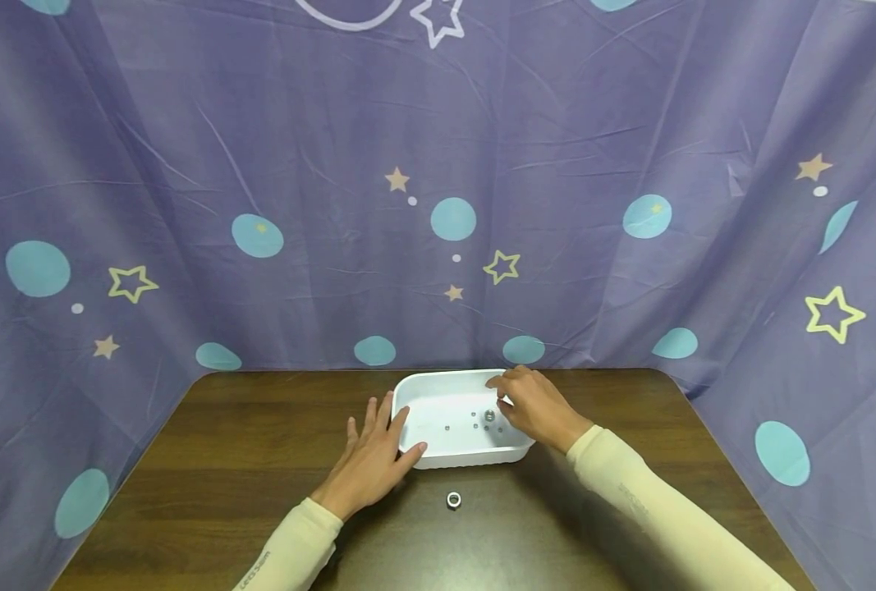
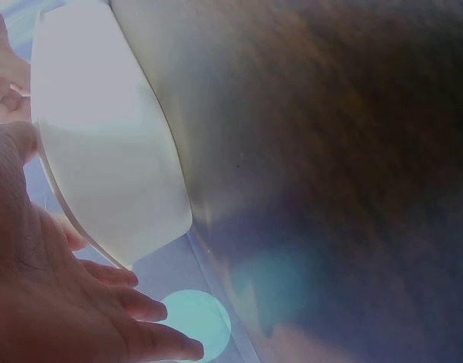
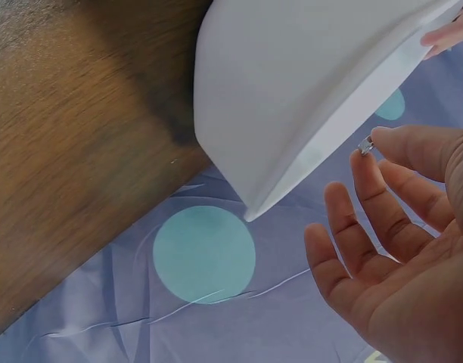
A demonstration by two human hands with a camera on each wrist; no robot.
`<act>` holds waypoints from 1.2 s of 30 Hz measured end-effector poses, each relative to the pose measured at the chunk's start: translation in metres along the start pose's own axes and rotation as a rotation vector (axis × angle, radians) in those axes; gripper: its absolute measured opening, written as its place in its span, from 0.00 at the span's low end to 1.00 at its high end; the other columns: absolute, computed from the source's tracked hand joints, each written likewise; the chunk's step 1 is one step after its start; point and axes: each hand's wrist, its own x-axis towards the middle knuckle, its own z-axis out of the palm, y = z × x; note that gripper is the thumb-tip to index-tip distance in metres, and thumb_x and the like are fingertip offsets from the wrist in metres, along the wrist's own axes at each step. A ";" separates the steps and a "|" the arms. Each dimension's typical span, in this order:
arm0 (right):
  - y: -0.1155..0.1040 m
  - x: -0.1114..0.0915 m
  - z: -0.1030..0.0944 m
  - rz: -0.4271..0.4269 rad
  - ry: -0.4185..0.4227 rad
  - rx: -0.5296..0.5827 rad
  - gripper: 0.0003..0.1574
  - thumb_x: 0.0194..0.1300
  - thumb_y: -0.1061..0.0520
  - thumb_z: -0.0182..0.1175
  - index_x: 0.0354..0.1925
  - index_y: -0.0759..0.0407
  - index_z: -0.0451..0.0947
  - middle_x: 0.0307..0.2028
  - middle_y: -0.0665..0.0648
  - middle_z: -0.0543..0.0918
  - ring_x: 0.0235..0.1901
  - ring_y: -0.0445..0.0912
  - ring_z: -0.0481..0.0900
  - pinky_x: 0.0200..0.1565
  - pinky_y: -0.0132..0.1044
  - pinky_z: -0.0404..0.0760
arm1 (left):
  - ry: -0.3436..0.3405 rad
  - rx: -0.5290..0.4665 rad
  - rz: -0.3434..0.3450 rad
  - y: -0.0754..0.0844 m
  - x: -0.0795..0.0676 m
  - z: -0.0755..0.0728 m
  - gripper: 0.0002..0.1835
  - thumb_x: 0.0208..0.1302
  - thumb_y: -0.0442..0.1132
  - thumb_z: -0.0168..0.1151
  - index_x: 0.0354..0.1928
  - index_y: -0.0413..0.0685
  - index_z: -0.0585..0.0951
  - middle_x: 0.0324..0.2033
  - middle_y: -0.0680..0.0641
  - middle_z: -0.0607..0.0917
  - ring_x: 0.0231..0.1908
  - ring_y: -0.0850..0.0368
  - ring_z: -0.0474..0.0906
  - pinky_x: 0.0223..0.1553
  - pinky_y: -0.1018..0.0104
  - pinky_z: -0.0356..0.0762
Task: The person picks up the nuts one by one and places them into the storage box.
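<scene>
A white plastic tray [image 1: 430, 410] stands on the table, with several tiny metal nuts [image 1: 475, 426] and one larger nut [image 1: 489, 415] scattered on its floor. My left hand [image 1: 371, 464] lies at the tray's left end, its fingers spread along the rim and thumb at the front corner. Over the right end is my right hand [image 1: 537, 406]. The right wrist view shows it pinching a small metal nut [image 3: 366, 145] between thumb and index finger, the other fingers loosely bent. In the left wrist view, the tray's outer wall [image 2: 110, 128] sits beside the left hand.
A large metal nut [image 1: 454, 500] lies on the brown wooden table [image 1: 260, 435] in front of the tray. Behind the table's back edge hangs a purple curtain [image 1: 319, 246] with stars and blue dots.
</scene>
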 end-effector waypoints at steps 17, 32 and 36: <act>0.006 0.007 0.015 0.022 -0.024 -0.001 0.20 0.56 0.69 0.78 0.48 0.61 0.90 0.34 0.53 0.90 0.37 0.55 0.87 0.40 0.51 0.85 | -0.005 -0.003 0.003 0.000 -0.001 0.000 0.45 0.82 0.67 0.54 0.84 0.40 0.68 0.87 0.31 0.50 0.85 0.26 0.42 0.74 0.14 0.45; 0.015 0.015 0.035 0.062 -0.082 -0.027 0.20 0.56 0.70 0.76 0.50 0.62 0.91 0.43 0.59 0.93 0.43 0.60 0.91 0.45 0.54 0.89 | 0.006 0.000 0.000 -0.001 -0.002 0.000 0.44 0.82 0.67 0.53 0.84 0.40 0.68 0.87 0.32 0.50 0.85 0.27 0.42 0.74 0.15 0.45; 0.013 0.016 0.039 0.089 -0.116 -0.007 0.20 0.57 0.70 0.77 0.50 0.63 0.91 0.43 0.61 0.93 0.42 0.59 0.91 0.45 0.54 0.89 | 0.007 0.007 0.002 -0.001 -0.001 0.001 0.45 0.82 0.69 0.52 0.83 0.41 0.68 0.87 0.32 0.51 0.85 0.27 0.42 0.74 0.15 0.46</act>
